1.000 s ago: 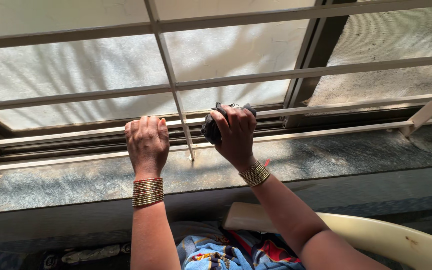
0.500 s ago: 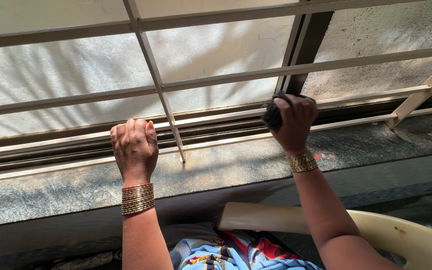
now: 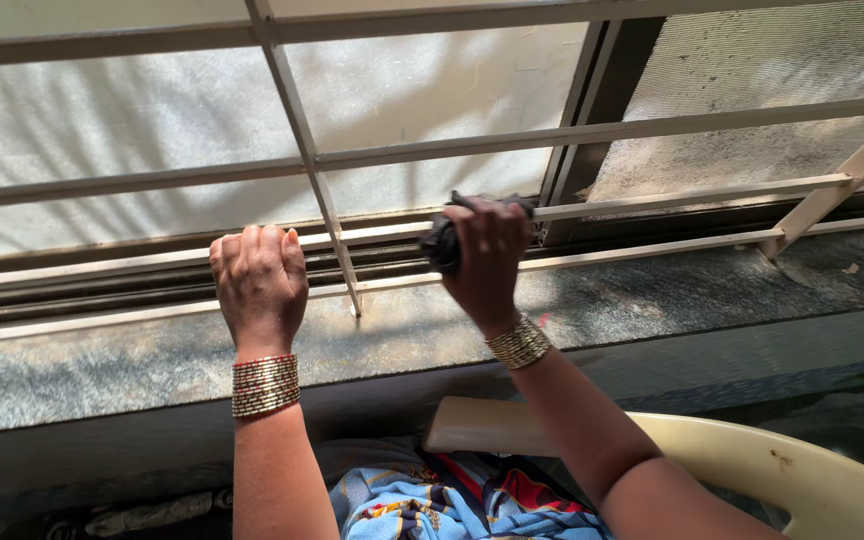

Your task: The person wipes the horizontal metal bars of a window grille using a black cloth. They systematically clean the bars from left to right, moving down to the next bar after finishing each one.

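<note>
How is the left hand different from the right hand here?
The left hand holds no cloth; it grips a low bar of the window grille. The right hand is shut on a dark cloth, pressed against a grille bar. The left hand sits left of the upright bar, the right hand to its right. The left wrist has a taller stack of reddish-gold bangles; the right wrist has a narrower gold stack. Both are curled, backs toward the camera.
</note>
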